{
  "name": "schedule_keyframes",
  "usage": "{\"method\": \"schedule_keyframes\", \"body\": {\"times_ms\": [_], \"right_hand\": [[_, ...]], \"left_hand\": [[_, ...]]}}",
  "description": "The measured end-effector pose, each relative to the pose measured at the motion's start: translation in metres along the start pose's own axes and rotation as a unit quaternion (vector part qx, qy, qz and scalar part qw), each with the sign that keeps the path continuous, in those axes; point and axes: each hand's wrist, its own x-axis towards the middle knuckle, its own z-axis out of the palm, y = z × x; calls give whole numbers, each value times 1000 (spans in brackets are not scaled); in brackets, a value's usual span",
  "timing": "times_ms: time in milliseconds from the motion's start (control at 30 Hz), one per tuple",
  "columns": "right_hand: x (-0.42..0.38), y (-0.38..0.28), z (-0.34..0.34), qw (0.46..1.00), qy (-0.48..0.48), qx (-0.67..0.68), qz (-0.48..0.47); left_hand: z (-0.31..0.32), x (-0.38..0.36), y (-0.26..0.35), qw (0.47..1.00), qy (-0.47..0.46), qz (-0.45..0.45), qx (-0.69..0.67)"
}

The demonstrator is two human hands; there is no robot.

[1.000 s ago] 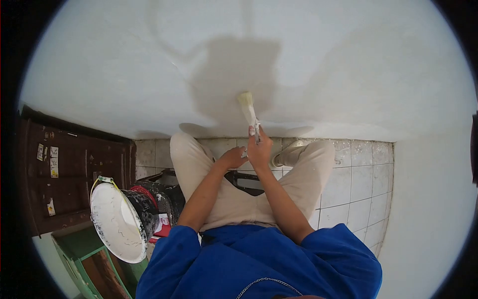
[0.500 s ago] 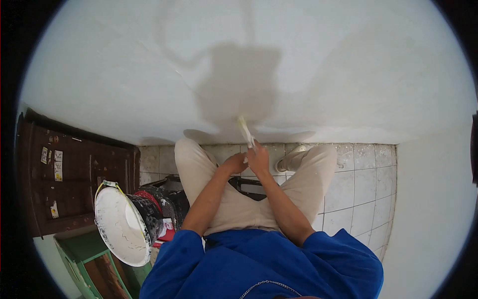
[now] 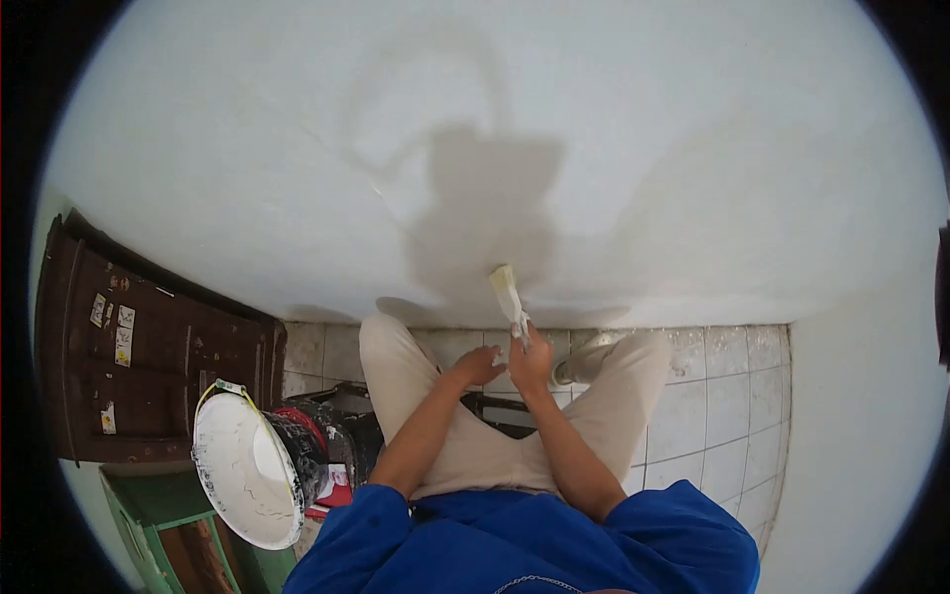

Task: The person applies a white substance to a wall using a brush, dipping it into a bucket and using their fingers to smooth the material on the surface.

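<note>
White bristles of my paintbrush (image 3: 507, 287) press on the lowest strip of the white wall (image 3: 614, 148), just above where it meets the tiled floor (image 3: 708, 396). My right hand (image 3: 531, 358) is clamped around the brush handle, fingers wrapped tight, the bristle end pointing up and away from me. My left hand (image 3: 479, 364) sits just beside it at the base of the handle; its fingers look curled, but I cannot tell whether they grip the handle or only steady my other hand.

I am crouched with my knees spread, beige trousers (image 3: 465, 436) on either side of my arms. To my left stands a paint-smeared bucket (image 3: 252, 465), tilted toward me with its white inside showing, next to a dark wooden door (image 3: 148, 337) and a green crate (image 3: 168, 525).

My worry is the brush riding too low: working this close to the floor, I could drag paint onto the tiles. The bucket looks tilted enough that a nudge from my knee might tip it.

A dark object on the floor between my legs is mostly hidden by my forearms. My own shadow dims the wall by the bristles, so wet and dry paint are hard to tell apart there.
</note>
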Motion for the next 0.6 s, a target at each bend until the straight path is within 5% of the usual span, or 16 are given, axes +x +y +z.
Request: {"method": "schedule_keyframes", "body": {"times_ms": [133,233,333,533,600], "right_hand": [[8,-20,-11,991,61,-43,-108],[15,-8,5,991,44,-85,-95],[-3,14,21,992,-45,59,98],[14,-15,5,983,76,-1,-169],[13,-7,11,993,70,-3,-95]], "left_hand": [[-11,-6,20,1000,-16,-19,-3],[-15,-6,17,999,-45,-25,3],[4,7,-8,999,-27,2,25],[19,19,-21,1000,-23,18,3],[16,16,-20,1000,-27,4,-3]]}}
